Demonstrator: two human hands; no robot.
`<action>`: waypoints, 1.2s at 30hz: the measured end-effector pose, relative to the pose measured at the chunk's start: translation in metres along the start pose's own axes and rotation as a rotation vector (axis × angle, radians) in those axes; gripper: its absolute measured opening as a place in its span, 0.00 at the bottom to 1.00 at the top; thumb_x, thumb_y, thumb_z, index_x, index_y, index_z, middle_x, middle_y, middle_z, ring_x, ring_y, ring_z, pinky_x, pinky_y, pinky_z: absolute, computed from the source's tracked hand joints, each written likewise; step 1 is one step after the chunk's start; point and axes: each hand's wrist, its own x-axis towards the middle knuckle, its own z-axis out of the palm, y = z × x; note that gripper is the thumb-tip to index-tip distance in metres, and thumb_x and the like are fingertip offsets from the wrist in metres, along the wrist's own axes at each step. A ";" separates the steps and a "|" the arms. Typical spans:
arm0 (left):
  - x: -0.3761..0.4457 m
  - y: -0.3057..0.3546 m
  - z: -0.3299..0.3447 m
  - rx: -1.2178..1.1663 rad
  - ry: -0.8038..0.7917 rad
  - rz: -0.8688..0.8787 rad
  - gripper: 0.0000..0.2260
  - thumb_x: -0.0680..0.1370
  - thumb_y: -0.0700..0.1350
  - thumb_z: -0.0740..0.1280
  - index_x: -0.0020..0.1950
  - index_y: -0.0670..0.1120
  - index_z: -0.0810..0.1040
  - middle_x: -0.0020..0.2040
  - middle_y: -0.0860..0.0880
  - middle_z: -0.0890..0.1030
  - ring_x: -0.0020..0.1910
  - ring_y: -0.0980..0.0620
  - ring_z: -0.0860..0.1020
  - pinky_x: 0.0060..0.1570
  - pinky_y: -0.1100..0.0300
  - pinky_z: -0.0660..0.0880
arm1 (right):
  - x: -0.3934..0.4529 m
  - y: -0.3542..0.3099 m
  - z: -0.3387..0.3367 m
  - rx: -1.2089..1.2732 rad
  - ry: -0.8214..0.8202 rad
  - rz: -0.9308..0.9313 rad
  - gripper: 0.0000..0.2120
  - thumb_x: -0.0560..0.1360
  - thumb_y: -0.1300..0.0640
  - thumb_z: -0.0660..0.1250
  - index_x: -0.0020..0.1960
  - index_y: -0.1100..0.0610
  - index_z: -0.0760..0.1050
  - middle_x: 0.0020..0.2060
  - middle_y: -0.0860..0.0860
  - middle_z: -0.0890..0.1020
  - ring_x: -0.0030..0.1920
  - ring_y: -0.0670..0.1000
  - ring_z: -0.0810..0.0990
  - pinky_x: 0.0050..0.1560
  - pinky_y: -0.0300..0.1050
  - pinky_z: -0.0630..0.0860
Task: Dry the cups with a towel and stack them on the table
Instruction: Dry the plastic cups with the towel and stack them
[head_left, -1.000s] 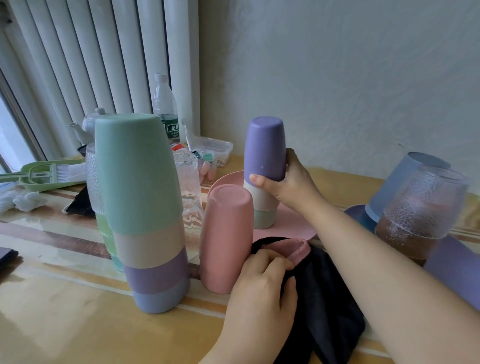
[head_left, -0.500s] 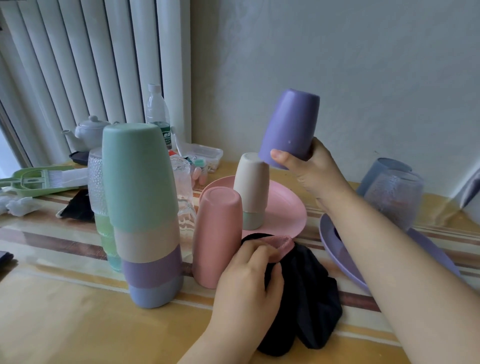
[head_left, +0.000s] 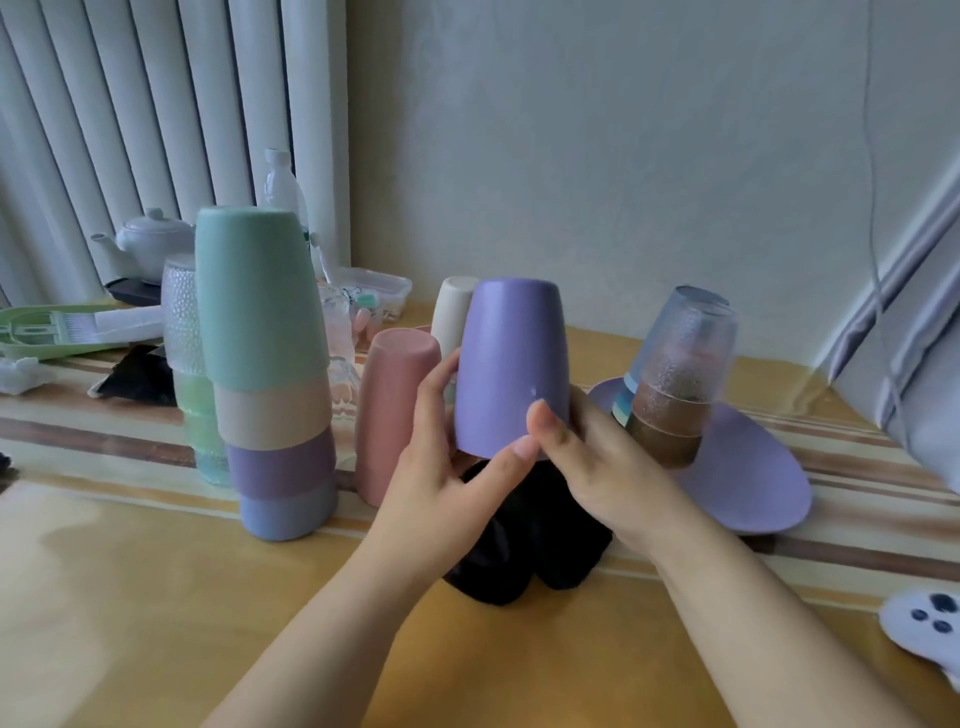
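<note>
Purple cup is held upside down above the desk, gripped near its rim by the left hand and right hand, directly over the dark towel. The stack of dried cups stands upright to the left, and a pink cup sits just beside the left hand. Risk, as judged: a wet rim may slip from the fingers, or the left elbow may knock the tall stack when reaching across.
</note>
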 end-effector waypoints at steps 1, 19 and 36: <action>0.000 0.000 0.000 -0.007 0.014 -0.012 0.36 0.65 0.63 0.68 0.71 0.63 0.60 0.60 0.68 0.75 0.60 0.69 0.74 0.56 0.68 0.74 | 0.002 0.004 -0.002 0.019 -0.030 0.001 0.33 0.63 0.21 0.54 0.54 0.44 0.74 0.49 0.32 0.80 0.54 0.31 0.75 0.56 0.28 0.68; 0.004 -0.014 0.005 0.160 0.106 -0.217 0.25 0.67 0.62 0.69 0.62 0.61 0.68 0.52 0.65 0.77 0.47 0.73 0.74 0.37 0.76 0.70 | 0.025 0.032 -0.023 0.113 0.620 0.055 0.06 0.78 0.54 0.63 0.41 0.49 0.72 0.38 0.46 0.80 0.45 0.49 0.78 0.47 0.43 0.71; 0.000 -0.028 0.018 0.305 -0.090 -0.076 0.24 0.63 0.64 0.68 0.58 0.61 0.74 0.50 0.61 0.82 0.49 0.63 0.79 0.44 0.71 0.73 | -0.006 0.036 0.026 0.105 0.418 -0.149 0.26 0.78 0.43 0.46 0.75 0.46 0.47 0.76 0.38 0.49 0.73 0.33 0.47 0.71 0.28 0.47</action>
